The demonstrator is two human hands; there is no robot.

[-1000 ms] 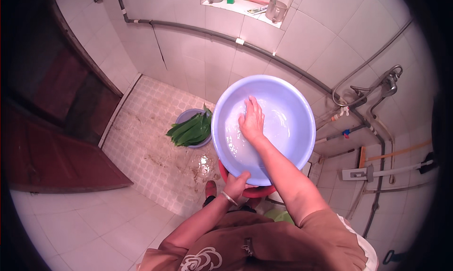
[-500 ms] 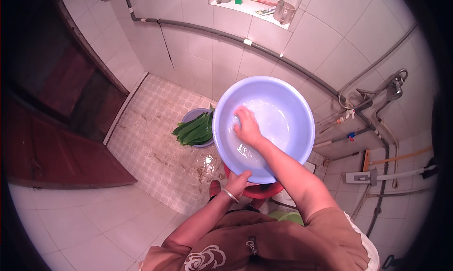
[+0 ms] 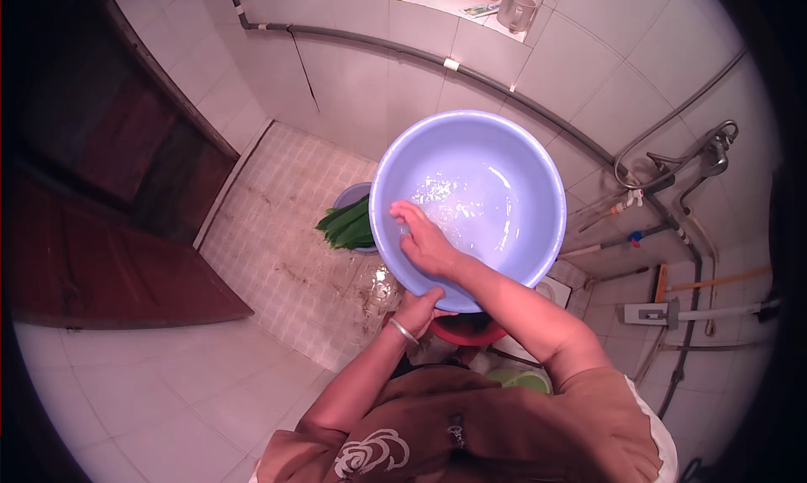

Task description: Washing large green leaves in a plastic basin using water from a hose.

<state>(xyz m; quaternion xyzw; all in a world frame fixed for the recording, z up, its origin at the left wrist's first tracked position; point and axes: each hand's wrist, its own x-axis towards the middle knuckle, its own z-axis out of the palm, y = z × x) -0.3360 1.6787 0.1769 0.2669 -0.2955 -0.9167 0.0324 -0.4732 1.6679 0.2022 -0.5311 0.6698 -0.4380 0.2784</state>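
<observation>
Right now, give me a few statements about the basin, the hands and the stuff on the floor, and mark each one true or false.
1. The right hand is inside the pale blue basin. True.
2. The left hand grips the basin's near rim from below. True.
3. The basin is filled with long green leaves. False: the green leaves lie in a smaller bowl on the floor to the left of the basin; the basin itself holds only a little water.
4. The left wrist carries a thin bangle. True.
5. The floor under the basin is covered by a red carpet. False: it is small pale floor tiles, wet in places.
</observation>
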